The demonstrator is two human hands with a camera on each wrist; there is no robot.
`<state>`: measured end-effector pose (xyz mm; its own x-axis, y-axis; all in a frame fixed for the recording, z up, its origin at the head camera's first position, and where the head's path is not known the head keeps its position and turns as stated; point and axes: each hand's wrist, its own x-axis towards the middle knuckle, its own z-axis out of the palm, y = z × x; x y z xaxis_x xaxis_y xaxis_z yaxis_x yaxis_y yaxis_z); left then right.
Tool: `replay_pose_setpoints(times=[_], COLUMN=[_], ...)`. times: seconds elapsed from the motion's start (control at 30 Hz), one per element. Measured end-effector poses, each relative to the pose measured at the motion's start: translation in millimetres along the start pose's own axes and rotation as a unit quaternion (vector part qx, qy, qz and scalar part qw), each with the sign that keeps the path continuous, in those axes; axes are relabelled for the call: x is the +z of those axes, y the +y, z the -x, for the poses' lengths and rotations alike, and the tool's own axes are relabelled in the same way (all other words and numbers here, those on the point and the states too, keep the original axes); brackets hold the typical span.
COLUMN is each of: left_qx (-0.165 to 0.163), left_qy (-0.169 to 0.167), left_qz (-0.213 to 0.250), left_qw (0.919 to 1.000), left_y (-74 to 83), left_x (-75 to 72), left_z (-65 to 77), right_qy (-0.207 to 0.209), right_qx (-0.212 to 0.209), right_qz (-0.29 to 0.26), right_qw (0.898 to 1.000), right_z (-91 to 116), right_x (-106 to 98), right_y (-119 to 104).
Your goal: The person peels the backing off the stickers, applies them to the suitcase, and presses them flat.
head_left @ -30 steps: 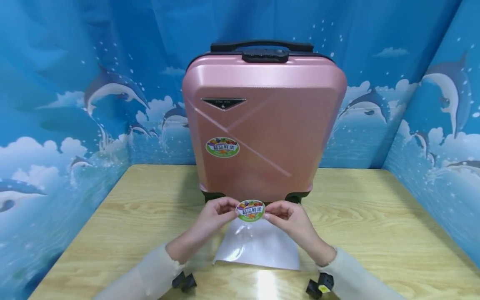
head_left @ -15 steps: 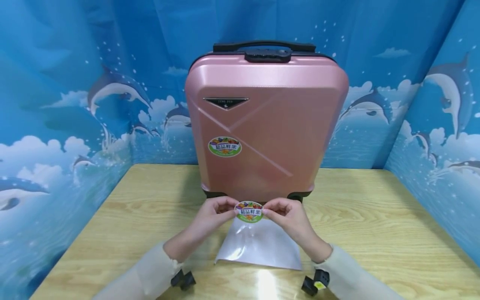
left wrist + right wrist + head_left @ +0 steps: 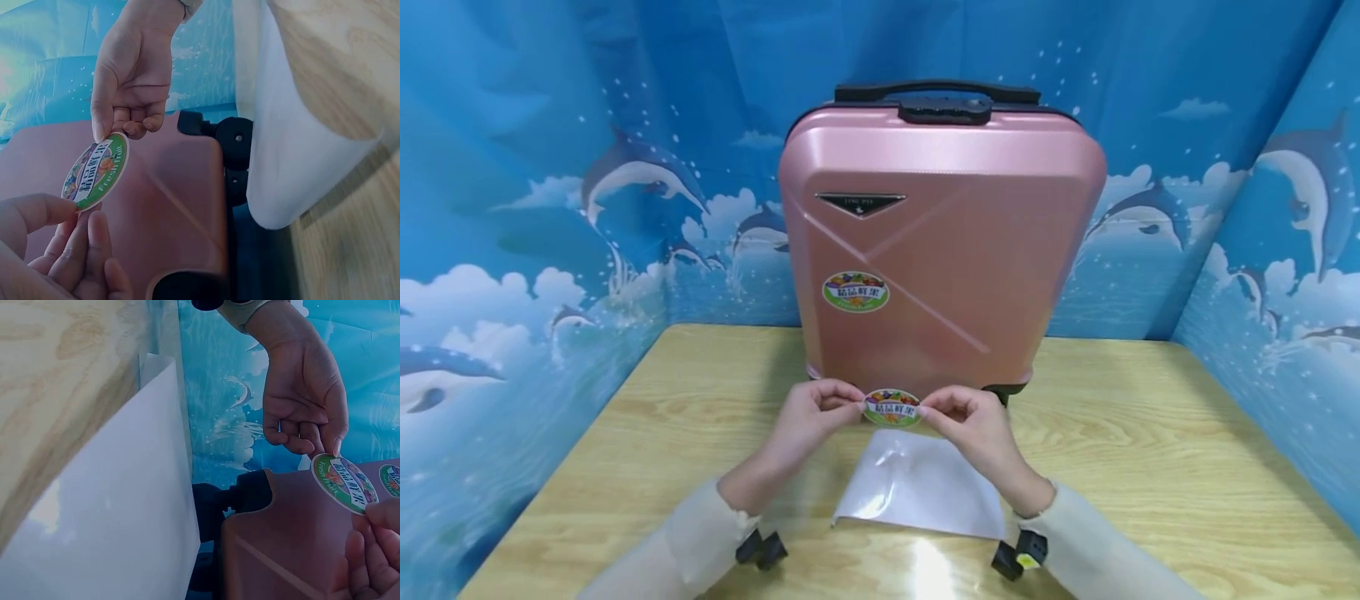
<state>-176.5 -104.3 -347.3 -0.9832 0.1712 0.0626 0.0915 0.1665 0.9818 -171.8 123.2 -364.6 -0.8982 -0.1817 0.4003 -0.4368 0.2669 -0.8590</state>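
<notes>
An oval fruit sticker (image 3: 892, 408) with a green edge and printed fruit is stretched between both hands, in front of the suitcase's lower part. My left hand (image 3: 811, 425) pinches its left edge between thumb and fingers. The opposite edge is pinched by my right hand (image 3: 979, 435). Behind them a pink hard-shell suitcase (image 3: 940, 275) stands upright, bearing a matching sticker (image 3: 856, 292) on its left side. The left wrist view shows the held sticker (image 3: 95, 172) face-on, its rim at both thumbs. On the table below lies a glossy white sheet (image 3: 917, 492), its edges curling up.
The suitcase stands on a wooden table (image 3: 1120, 467). Blue curtains with printed dolphins (image 3: 640, 171) hang behind and to both sides. The suitcase has a black top handle (image 3: 936, 87) and black wheels (image 3: 206, 503).
Both hands have risen slightly with the sticker, away from the white sheet and toward the suitcase. The view has shifted a little, so the suitcase appears farther right.
</notes>
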Motion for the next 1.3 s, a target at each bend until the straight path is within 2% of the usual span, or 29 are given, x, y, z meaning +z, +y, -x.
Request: replay_pose_setpoints(times=[0.07, 0.3, 0.5, 0.67, 1.03, 1.17, 1.3], left_qx=[0.008, 0.032, 0.034, 0.042, 0.055, 0.074, 0.106], left_qy=[0.004, 0.016, 0.041, 0.068, 0.111, 0.124, 0.143], left_qz=[-0.003, -0.020, -0.020, -0.029, -0.062, -0.063, -0.062], left_qw=[1.0000, 0.9992, 0.9984, 0.9964, 0.9904, 0.9875, 0.9821], left_y=[1.9, 6.6, 12.6, 18.1, 23.7, 26.0, 26.8], left_x=[-1.7, -8.8, -11.8, -14.8, -22.3, -24.1, -26.3], left_z=[-1.2, -9.7, -14.9, -14.6, -14.9, -15.1, -13.9], right_qy=[0.008, 0.025, 0.047, 0.068, 0.087, 0.091, 0.092], right_qx=[-0.006, -0.027, -0.045, -0.066, -0.079, -0.086, -0.101], right_qz=[0.009, 0.045, 0.064, 0.068, 0.061, 0.039, 0.019], right_qw=[1.000, 0.998, 0.996, 0.993, 0.991, 0.991, 0.991], right_z=[-2.9, -10.2, -22.0, -29.4, -43.8, -47.5, -49.2], right_x=[0.4, 2.1, 7.7, 11.6, 17.4, 20.1, 23.1], right_y=[-3.3, -37.1, -16.9, -20.2, -30.8, -34.5, -38.3])
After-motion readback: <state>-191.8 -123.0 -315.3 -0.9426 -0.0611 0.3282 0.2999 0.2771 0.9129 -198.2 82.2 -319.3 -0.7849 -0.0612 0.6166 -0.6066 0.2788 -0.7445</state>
